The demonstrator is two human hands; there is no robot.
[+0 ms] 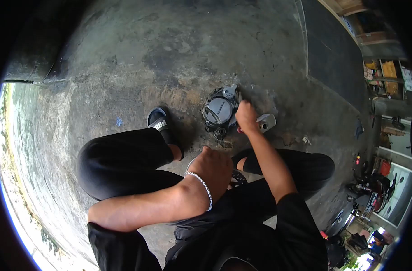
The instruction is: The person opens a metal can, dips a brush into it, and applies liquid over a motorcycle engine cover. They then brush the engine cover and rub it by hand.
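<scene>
A round engine cover [218, 110], dark with grease at its edge and marked HONDA on its grey face, lies on the concrete floor. My right hand [247, 116] is closed at the cover's right edge. A dark piece sticks out above the fist and a bit of red below it; the kind of object is hidden. My left hand [211, 169], with a silver bracelet at its wrist, is held curled near my lap, knuckles up. Its fingertips and anything in them are out of sight. Partly under it shows a black piece with holes [238, 178].
A small metal block with a round opening [266, 123] stands right of the cover. My slide sandal [158, 121] is planted on the left. At the far right are a motorcycle [377, 198] and cluttered shelves [388, 77]. A dark floor panel [332, 58] lies upper right.
</scene>
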